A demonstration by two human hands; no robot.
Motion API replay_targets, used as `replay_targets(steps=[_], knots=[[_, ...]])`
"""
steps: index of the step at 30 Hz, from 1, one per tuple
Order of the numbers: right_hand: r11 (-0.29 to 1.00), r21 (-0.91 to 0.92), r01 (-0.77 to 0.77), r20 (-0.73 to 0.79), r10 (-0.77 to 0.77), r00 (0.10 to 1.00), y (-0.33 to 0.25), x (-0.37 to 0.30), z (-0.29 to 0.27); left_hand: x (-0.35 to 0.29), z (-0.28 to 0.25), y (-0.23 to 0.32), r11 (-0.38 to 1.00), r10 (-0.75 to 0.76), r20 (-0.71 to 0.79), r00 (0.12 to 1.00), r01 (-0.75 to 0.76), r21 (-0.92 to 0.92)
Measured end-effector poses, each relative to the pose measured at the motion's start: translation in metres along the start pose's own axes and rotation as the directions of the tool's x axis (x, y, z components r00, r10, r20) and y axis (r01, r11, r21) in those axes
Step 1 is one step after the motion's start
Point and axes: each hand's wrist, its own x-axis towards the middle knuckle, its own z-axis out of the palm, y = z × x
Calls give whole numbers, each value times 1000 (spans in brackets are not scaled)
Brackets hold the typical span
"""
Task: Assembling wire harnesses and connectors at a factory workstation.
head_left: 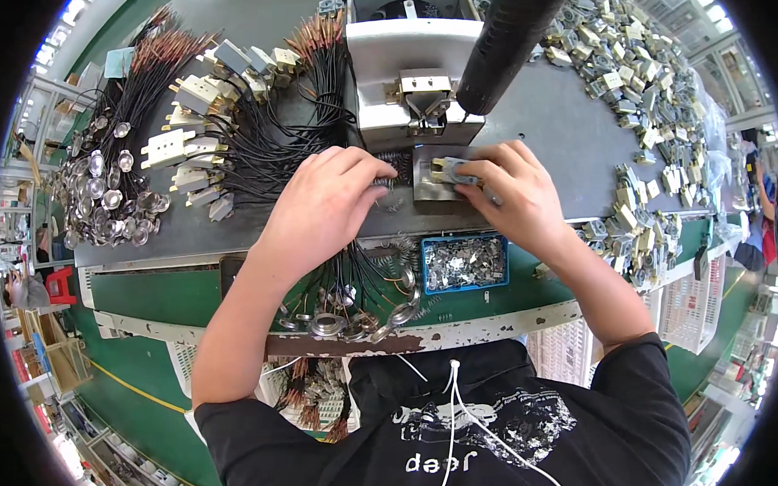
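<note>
My left hand (323, 207) reaches to a small pile of coil springs (393, 164) in front of the press, with thumb and forefinger closing on a spring. My right hand (520, 191) grips a small grey and cream plastic housing (453, 170) between thumb and fingers. That housing rests on a flat metal block (432, 193), its cream end toward my left hand. Below my hands, a blue tray (465, 263) holds many small metal clips. My right palm and fingers hide part of the housing.
A metal press (414, 58) stands behind my hands, with a thick black tube (515, 46) slanting above. Black wired leads with grey and cream plugs (202, 159) lie left, beside round metal parts (105, 201). Loose plastic housings (619, 81) are heaped right.
</note>
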Motion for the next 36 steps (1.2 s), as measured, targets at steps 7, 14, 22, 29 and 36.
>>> replay_targets(steps=[7,14,22,29,36], knots=[[998,-8,56,323,-51,945,1,11,-34,0,3,2,992,-59,13,998,60,-107],[994,60,91,134,-98,986,9,11,-7,3,6,4,993,-57,-8,998,56,-100],[996,79,29,-4,-29,1000,4,3,18,6,1,4,984,-104,31,994,108,-139],[999,-18,35,-69,-36,997,-12,1,3,3,2,4,970,-96,14,995,96,-221],[930,358,86,-20,-85,996,-25,30,22,8,3,11,858,-209,38,977,202,-472]])
